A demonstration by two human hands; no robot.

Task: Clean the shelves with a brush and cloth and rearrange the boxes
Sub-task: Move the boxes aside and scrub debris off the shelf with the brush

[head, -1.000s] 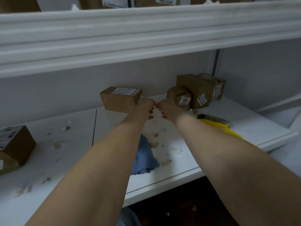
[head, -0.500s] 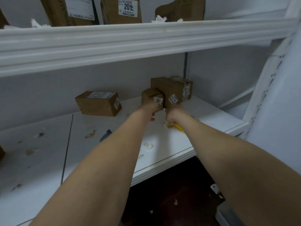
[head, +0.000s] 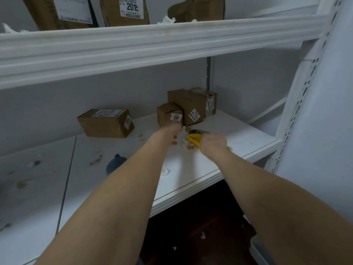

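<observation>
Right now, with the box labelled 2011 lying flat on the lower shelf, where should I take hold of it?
Likely by its two short ends, reaching in from the front: the box labelled 2011 lies flat with a long side facing you, and nothing stands against either end.

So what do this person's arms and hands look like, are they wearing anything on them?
The left forearm and right forearm are bare as far as the view reaches: no sleeves show. The left hand and right hand wear no gloves, and I see no watch, bracelet or ring, though the hands are blurred and small things could escape notice.
</observation>
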